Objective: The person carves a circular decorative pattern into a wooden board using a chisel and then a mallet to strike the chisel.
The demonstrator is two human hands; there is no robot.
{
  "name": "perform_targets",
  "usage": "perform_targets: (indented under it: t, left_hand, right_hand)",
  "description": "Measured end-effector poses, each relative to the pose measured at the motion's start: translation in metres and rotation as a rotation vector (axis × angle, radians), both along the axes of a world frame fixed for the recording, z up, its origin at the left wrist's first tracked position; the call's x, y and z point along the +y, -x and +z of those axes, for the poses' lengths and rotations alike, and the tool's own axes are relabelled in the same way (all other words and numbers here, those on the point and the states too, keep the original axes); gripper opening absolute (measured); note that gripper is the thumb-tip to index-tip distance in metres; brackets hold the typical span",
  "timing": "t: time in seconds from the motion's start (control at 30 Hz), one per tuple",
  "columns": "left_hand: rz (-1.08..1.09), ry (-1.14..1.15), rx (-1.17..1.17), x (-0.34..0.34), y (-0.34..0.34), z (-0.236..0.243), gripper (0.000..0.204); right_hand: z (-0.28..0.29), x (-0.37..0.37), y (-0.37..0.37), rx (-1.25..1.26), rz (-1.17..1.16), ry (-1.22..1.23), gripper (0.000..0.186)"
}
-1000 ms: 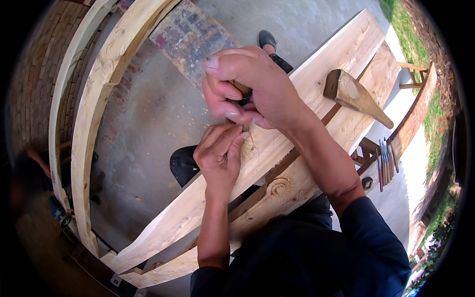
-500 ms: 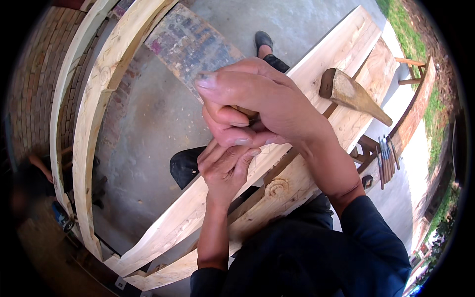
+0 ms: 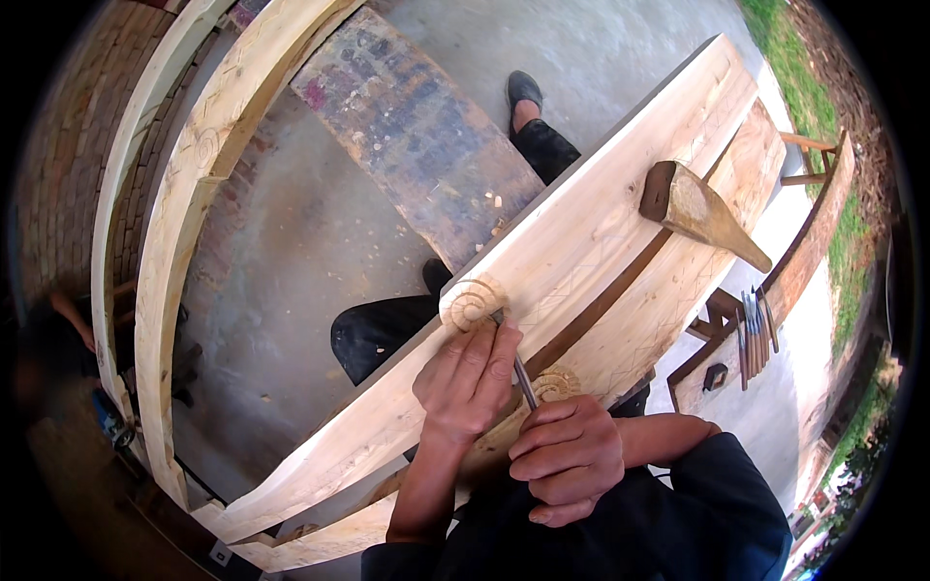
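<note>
On the pale wooden plank (image 3: 581, 242), a carved spiral rosette (image 3: 473, 302) sits at the near edge. Against it the left hand (image 3: 467, 380) presses, fingers closed around the shaft of a thin metal chisel (image 3: 521, 373) whose tip meets the carving. Just below, the right hand (image 3: 567, 457) is curled in a fist around the chisel's lower end. Farther along the plank lies a wooden mallet (image 3: 699, 211). Well to the right, spare chisels (image 3: 753, 324) rest on a small stand.
</note>
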State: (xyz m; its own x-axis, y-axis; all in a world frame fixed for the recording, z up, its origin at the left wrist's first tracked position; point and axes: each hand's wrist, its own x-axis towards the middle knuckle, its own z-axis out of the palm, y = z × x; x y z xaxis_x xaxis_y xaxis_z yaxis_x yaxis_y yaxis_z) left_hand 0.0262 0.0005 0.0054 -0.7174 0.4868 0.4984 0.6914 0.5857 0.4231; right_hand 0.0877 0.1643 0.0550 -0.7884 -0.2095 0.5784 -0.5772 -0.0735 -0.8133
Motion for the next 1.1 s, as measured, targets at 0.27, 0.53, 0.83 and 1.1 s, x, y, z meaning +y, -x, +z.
perform_targets:
  t: [0.27, 0.53, 0.83, 1.1]
  left_hand:
    - [0.026, 0.043, -0.044, 0.0013, -0.0009, 0.0011, 0.034]
    - [0.030, 0.035, -0.069, 0.0010, -0.0004, 0.0003, 0.035]
    - [0.035, 0.025, -0.060, 0.0010, -0.0002, -0.0011, 0.036]
    - [0.035, 0.033, -0.054, 0.0005, 0.0000, -0.0020, 0.037]
  right_hand:
    - [-0.0112, -0.0017, 0.0030, 0.003, 0.012, 0.058, 0.032]
    - [-0.0111, -0.0037, 0.0064, -0.019, 0.013, 0.076, 0.030]
    - [-0.0115, -0.0045, 0.0057, -0.024, 0.020, 0.053, 0.029]
    - [-0.0111, -0.0056, 0.0061, -0.021, 0.008, 0.047, 0.029]
